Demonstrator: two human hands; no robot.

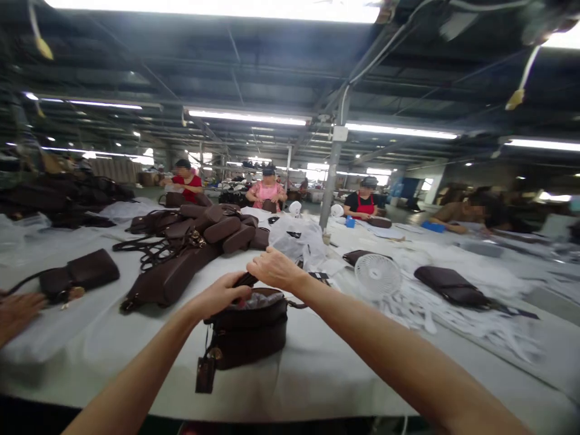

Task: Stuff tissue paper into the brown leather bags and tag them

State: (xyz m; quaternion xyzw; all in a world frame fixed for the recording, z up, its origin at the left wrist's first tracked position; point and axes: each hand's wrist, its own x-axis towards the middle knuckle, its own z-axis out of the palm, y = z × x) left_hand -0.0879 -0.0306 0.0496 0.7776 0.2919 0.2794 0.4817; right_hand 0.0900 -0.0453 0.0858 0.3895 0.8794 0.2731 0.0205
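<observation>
A dark brown handbag (249,341) stands upright on the white table in front of me. Its top is open and pale crumpled wrapping (258,300) shows inside. A dark tag (205,374) hangs from its left end. Just above the opening, my left hand (226,291) is closed around a dark, folded bag strap (247,279). My right hand (274,269) grips the far end of that strap, its fingers curled and partly hidden. A stretch of strap also loops out at the bag's right side.
A heap of brown bags (194,232) lies beyond my left hand. Another person's hand (18,314) is by a bag (81,275) at far left. To the right are a white fan (378,275), white strips (403,311) and a brown bag (448,284). Several people work across the table.
</observation>
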